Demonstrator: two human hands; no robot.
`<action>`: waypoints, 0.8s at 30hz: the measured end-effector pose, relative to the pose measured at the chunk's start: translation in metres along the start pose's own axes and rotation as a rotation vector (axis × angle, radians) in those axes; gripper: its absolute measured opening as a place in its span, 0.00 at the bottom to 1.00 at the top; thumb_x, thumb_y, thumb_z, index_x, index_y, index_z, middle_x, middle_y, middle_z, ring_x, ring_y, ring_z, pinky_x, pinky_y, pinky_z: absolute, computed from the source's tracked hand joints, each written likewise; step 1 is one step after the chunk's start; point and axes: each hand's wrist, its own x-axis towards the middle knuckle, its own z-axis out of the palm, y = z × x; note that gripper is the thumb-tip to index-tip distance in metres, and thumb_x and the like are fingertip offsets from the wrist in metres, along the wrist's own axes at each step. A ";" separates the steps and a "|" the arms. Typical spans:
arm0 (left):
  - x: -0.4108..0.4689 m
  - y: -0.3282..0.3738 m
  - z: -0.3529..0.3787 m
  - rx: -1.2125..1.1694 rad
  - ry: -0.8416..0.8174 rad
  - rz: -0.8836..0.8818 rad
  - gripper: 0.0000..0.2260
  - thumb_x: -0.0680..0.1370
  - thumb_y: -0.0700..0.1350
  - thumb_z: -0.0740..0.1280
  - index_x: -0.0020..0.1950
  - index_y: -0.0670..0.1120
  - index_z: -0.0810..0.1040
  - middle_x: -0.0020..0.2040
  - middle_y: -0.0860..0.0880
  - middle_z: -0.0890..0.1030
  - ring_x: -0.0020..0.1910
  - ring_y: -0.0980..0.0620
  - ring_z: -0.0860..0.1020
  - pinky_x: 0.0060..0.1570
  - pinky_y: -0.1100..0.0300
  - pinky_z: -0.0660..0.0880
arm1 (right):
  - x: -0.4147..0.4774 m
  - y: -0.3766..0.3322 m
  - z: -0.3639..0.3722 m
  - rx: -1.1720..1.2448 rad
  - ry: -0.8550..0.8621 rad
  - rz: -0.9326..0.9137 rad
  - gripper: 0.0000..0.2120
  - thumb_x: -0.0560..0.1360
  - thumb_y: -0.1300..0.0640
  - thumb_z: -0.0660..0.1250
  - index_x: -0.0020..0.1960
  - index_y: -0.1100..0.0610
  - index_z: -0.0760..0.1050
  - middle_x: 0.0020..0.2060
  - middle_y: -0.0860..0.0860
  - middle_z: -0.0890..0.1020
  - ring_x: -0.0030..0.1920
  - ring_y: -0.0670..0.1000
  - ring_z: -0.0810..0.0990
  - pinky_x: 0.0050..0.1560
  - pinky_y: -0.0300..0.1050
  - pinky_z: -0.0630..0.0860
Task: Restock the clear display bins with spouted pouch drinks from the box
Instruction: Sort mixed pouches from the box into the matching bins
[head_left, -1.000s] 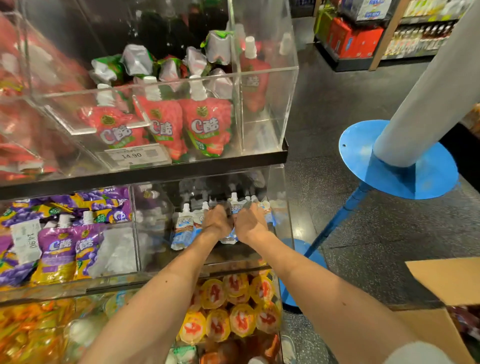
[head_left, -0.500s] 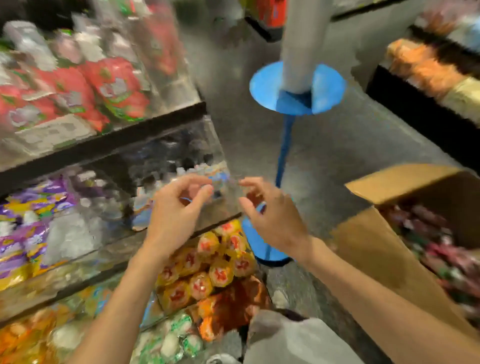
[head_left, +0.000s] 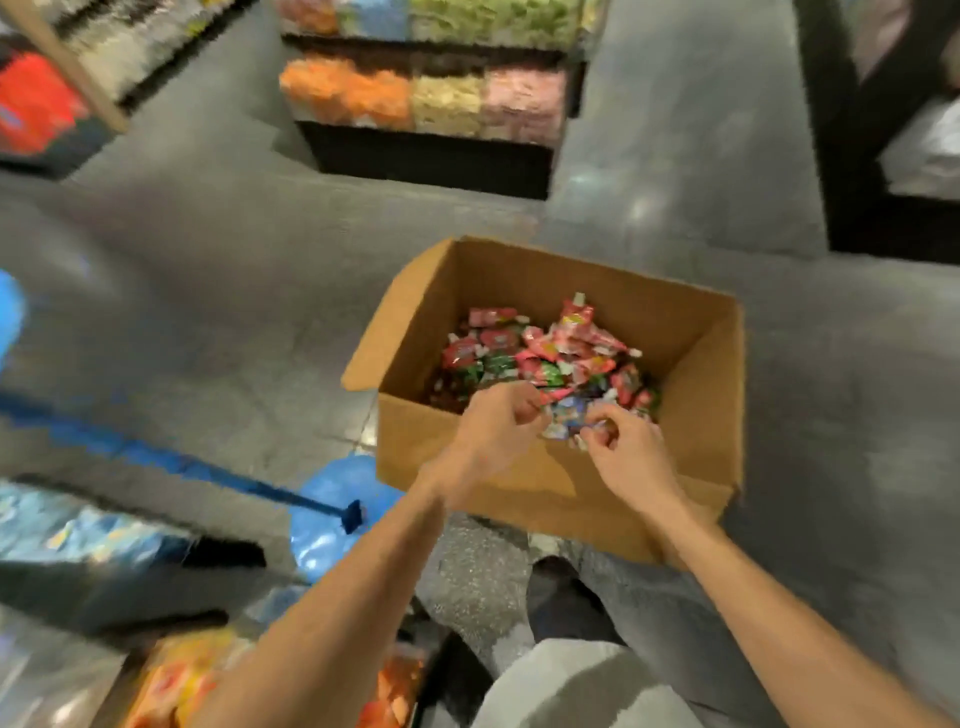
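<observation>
An open cardboard box (head_left: 545, 483) stands on the floor, holding a heap of red and green spouted pouches (head_left: 540, 353). At the heap's near edge lie a few blue and white pouches (head_left: 563, 422). My left hand (head_left: 493, 431) and my right hand (head_left: 631, 457) are both over the box's near wall, fingers curled and pinching the blue and white pouches from either side. The clear display bins (head_left: 78, 535) are blurred at the lower left, one with orange pouches (head_left: 182, 675).
A blue stand with a round base (head_left: 332, 514) and slanted pole (head_left: 156, 457) sits between the bins and the box. Across the grey floor stand another display of orange, yellow and pink goods (head_left: 426, 98) and dark shelving (head_left: 883, 130) at the right. My grey-trousered knee (head_left: 571, 680) is below.
My view has swung from the bins down to the box. Both hands left the middle bin empty, moved right, and now close on blue and white pouches in the box.
</observation>
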 end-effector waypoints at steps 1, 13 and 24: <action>0.026 0.000 0.011 0.045 -0.046 -0.022 0.09 0.79 0.46 0.69 0.56 0.44 0.82 0.50 0.44 0.85 0.52 0.46 0.82 0.55 0.52 0.77 | 0.018 0.015 -0.003 0.001 0.008 0.045 0.07 0.80 0.55 0.65 0.55 0.54 0.78 0.36 0.53 0.80 0.36 0.51 0.76 0.42 0.47 0.71; 0.199 -0.081 0.080 0.202 -0.315 -0.386 0.14 0.75 0.50 0.74 0.55 0.45 0.77 0.49 0.49 0.79 0.48 0.49 0.77 0.47 0.57 0.73 | 0.177 0.139 0.075 -0.232 -0.450 0.413 0.20 0.76 0.55 0.69 0.67 0.56 0.70 0.60 0.57 0.77 0.68 0.57 0.71 0.63 0.52 0.73; 0.224 -0.145 0.151 1.109 -0.953 0.172 0.24 0.81 0.45 0.66 0.76 0.50 0.65 0.74 0.47 0.67 0.73 0.45 0.63 0.69 0.48 0.63 | 0.199 0.178 0.132 -0.139 -0.574 0.775 0.33 0.73 0.34 0.67 0.71 0.49 0.67 0.72 0.54 0.66 0.70 0.59 0.67 0.66 0.54 0.70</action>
